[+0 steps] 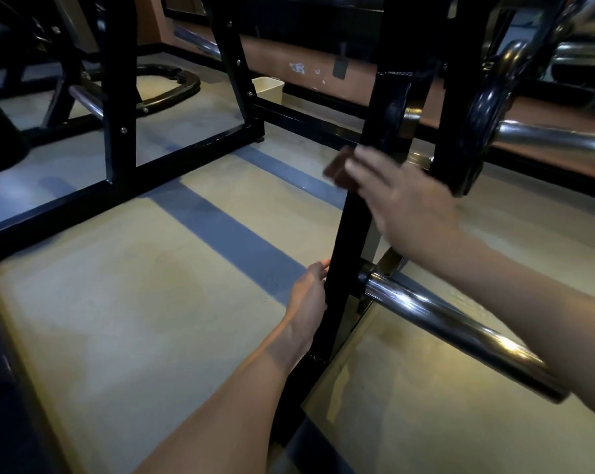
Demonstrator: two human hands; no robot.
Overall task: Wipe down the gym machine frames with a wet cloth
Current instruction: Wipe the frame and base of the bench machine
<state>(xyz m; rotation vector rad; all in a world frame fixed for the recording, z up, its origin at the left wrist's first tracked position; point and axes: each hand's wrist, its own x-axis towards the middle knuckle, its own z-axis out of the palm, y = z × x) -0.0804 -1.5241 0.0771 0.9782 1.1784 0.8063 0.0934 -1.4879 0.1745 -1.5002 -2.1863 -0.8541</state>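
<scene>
Cloth (339, 168), dark brown and blurred, held in the right hand (396, 196) against the black upright post (352, 230) of the gym machine frame, about midway up the visible length of the post; the fingers of this hand are blurred, so the exact grip cannot be told, but the cloth sits at the fingertips. Left hand (310, 289) lower on the same post, fingers curled round its near edge, just left of the chrome peg (456, 328) that juts from the post toward the viewer. A second chrome bar (555, 140) crosses at upper right, beside a black weight plate (484, 111). Black base rails (173, 169) of the frame run across the pale floor (125, 302), which bears a blue stripe (227, 227). A small cream bin (268, 87) stands by the far wall
</scene>
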